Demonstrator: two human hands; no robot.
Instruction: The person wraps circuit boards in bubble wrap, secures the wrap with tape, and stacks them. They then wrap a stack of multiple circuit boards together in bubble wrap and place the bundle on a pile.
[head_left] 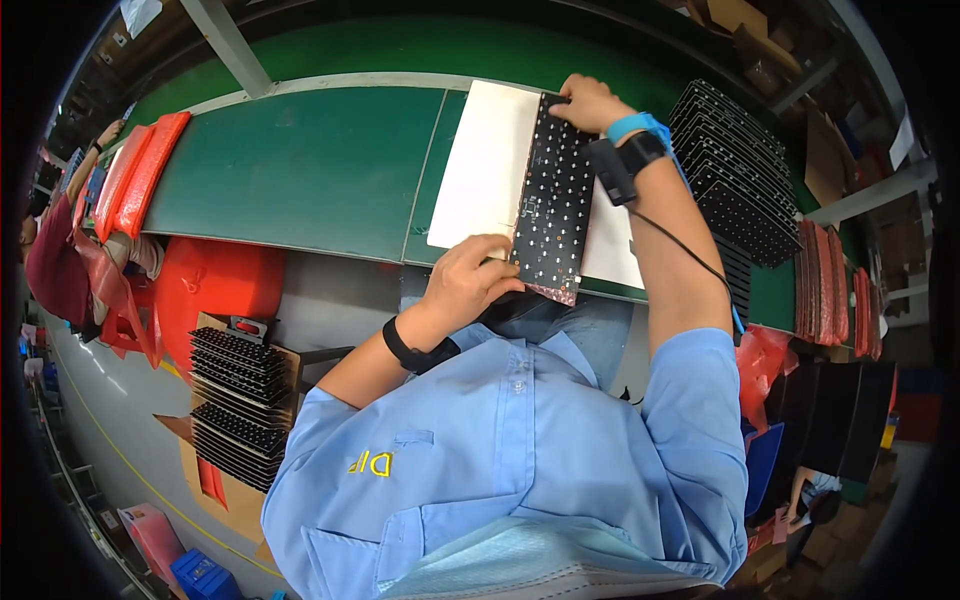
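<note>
A long black keyboard circuit board (553, 195) with rows of small pale spots lies over white sheets (482, 150) on the green workbench. My left hand (472, 278) pinches its near left corner between thumb and fingers. At the far end, my right hand (590, 103) is closed on the board's top edge, with a blue band and a dark strapped device on that wrist. Pinkish bubble wrap (552, 294) shows under the board's near end, and a strip of white lies to its right, partly hidden by my right arm.
Stacked black boards (735, 160) stand at the right of the bench, beside red bubble-wrap packs (822, 280). More red packs (150, 175) lie at the far left, near another person's arm (85, 165). A carton of black boards (238, 400) stands lower left, below a red chair (222, 290).
</note>
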